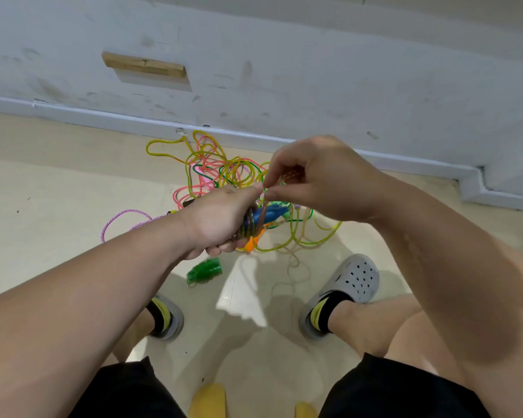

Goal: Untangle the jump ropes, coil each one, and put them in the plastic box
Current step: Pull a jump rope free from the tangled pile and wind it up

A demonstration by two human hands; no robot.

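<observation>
Soft, even light is falling from above, leaving the wall (pixel 314 70) and floor (pixel 58 206) pale and slightly washed out. A hard white glare patch (pixel 242 294) is shining on the floor between the feet, while broad, faint shadows are pooling around it. The wide lens is bowing the baseboard (pixel 133 119) and stretching the left forearm (pixel 88 282) and right forearm (pixel 450 251) at the near corners. The jump ropes (pixel 218 170) are looking slightly smeared, with fine detail softening throughout.

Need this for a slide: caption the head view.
Left hand grips blue handles wrapped in cord; right hand pinches the cord above tangled ropes.
</observation>
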